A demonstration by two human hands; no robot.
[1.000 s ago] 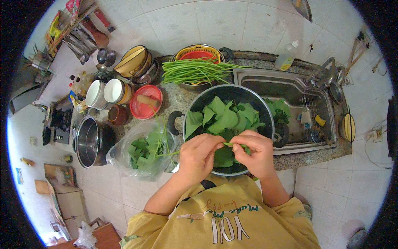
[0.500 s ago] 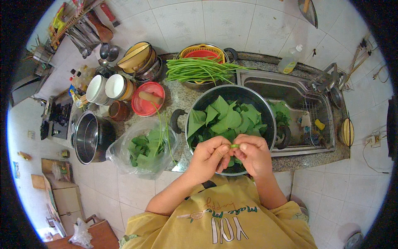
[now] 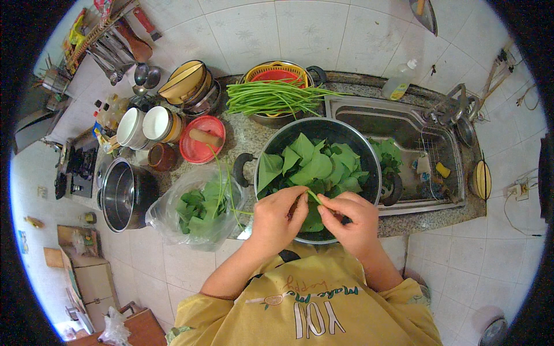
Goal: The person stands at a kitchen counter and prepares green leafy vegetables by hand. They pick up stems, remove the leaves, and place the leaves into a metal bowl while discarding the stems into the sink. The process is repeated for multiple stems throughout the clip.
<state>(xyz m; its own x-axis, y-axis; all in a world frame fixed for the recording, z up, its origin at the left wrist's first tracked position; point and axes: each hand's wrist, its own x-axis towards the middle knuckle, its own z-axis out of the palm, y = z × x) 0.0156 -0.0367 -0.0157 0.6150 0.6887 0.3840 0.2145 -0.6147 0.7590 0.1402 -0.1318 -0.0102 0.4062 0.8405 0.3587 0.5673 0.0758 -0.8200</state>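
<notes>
Over the near rim of a large dark pot (image 3: 378, 158), my left hand (image 3: 277, 218) and my right hand (image 3: 351, 224) are close together. Fingertips of both hands pinch a short green stem (image 3: 313, 196) stretched between them. Broad green leaves (image 3: 316, 164) fill much of the pot below. Left of the pot, a clear plastic bag (image 3: 164, 222) holds more leaves (image 3: 199, 206), and thin long stems hang over it. Behind the pot, a bundle of long green stems (image 3: 274, 98) lies across a yellow basket (image 3: 297, 68) set in a metal pot.
A steel sink (image 3: 398, 121) with leaves at its left end sits right of the pot. To the left are an empty dark pot (image 3: 122, 193), a red plastic bowl (image 3: 193, 153) and white bowls (image 3: 156, 122). A soap bottle (image 3: 400, 81) stands behind the sink.
My hands have moved slightly apart and to the left. The green stem between the fingertips now shows longer and slanted. The whole view has shifted slightly.
</notes>
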